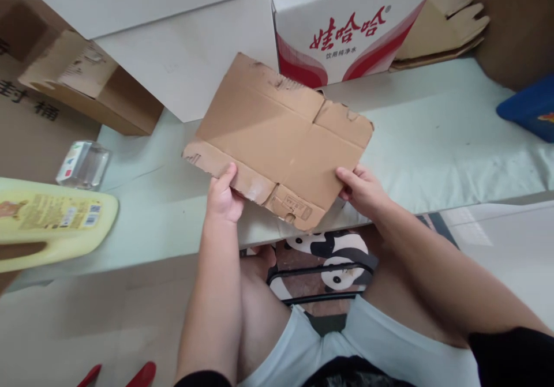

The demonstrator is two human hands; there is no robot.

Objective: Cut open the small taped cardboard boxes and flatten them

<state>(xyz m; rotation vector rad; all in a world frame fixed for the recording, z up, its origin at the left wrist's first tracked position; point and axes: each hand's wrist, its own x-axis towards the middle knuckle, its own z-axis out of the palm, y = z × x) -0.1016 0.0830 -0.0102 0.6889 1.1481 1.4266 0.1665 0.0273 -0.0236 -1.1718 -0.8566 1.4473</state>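
A flattened brown cardboard sheet (277,139) with creases and torn edges is held tilted above the pale green table (433,139). My left hand (223,194) grips its lower left edge, thumb on top. My right hand (361,190) pinches its lower right edge, fingers curled under. Both hands are closed on the sheet, near the table's front edge.
A white carton with red print (346,23) and a plain white box (182,47) stand behind. A brown box (90,84) sits far left, a clear plastic packet (83,165) and a yellow bottle (47,222) at left. A blue object (528,107) lies right.
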